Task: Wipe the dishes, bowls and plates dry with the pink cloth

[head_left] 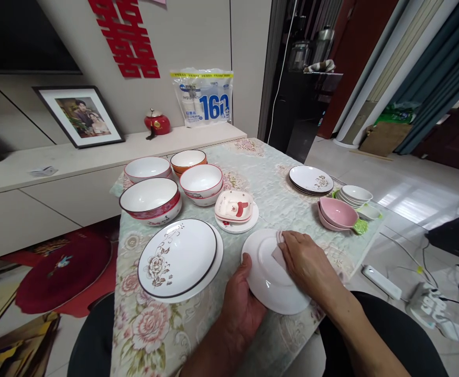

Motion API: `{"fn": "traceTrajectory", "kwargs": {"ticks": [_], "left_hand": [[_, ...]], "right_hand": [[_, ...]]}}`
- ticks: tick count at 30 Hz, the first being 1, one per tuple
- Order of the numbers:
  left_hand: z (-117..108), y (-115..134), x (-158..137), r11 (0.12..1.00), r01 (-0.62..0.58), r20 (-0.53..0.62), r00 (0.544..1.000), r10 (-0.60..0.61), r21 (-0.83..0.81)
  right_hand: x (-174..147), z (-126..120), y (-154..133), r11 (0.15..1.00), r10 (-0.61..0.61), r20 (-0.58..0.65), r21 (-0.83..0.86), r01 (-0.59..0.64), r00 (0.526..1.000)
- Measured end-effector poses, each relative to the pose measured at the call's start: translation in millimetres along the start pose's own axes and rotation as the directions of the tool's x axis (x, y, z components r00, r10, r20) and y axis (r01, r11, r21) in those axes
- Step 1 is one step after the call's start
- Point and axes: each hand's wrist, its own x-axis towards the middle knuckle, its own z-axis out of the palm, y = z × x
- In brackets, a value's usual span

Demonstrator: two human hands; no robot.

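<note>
A white plate (269,277), its underside facing up, is tilted over the near edge of the table. My left hand (241,298) grips its left rim, thumb on top and fingers beneath. A small pale cloth or tissue (280,257) is pressed onto the plate under my right hand (302,256), whose fingers are closed over it. To the left lies a dark-rimmed plate with a brown flower (182,256) on top of another white plate. Just beyond my hands, small square bear-print dishes (234,205) rest on a small round plate.
Stacked bowls (149,193) stand at the back left of the floral tablecloth (146,324). At the right are a stack of flowered plates (311,179), pink bowls (337,212) and small white bowls (356,193). Behind, a cabinet holds a framed photo (80,116) and a plastic package (204,99).
</note>
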Motion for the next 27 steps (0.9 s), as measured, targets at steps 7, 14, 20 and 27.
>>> {"fn": "traceTrajectory", "kwargs": {"ticks": [7,14,20,27], "left_hand": [[1,-1,-2,1.0,-0.025,0.034,0.999,0.026,-0.013],[3,2,-2,0.995,-0.094,0.069,0.993,0.096,-0.034],[8,3,-7,0.993,-0.082,0.093,0.992,0.089,-0.084],[4,7,-11,0.998,-0.062,0.076,0.995,0.06,0.029]], "right_hand": [[-17,-19,-18,0.952,0.262,0.204,-0.217,-0.217,0.943],[-5,-9,15,0.941,0.237,-0.015,0.254,-0.226,0.971],[2,-2,34,0.21,0.341,0.221,0.929,-0.303,0.914],[7,-9,37,-0.077,0.311,0.374,0.926,-0.369,0.874]]}}
